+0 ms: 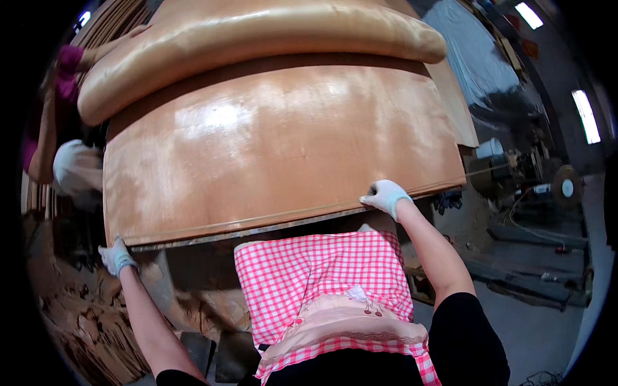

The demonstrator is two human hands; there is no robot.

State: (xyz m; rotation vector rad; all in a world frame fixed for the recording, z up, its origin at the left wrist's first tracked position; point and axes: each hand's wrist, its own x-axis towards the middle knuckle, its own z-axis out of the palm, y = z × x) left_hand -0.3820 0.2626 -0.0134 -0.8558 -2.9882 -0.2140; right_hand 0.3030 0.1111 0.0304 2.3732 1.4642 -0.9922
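A broad, glossy, reddish-brown wood veneer sheet [283, 141] lies on a stack in front of me. My left hand [118, 256], in a white glove, grips the sheet's near left corner. Right of the middle of the near edge, my gloved right hand [385, 197] has its fingers curled and pinched on that edge. A thin strip [257, 220] runs along the near edge between my hands. Across the far part of the sheet, a pale veneer sheet is bent over into a long thick roll [270, 40].
At the left, another person in a purple sleeve [69, 61] reaches toward the roll's left end. Scraps of veneer [90, 328] litter the floor at lower left. Machinery with a round wheel [566, 186] and a white bucket [489, 148] are on the right.
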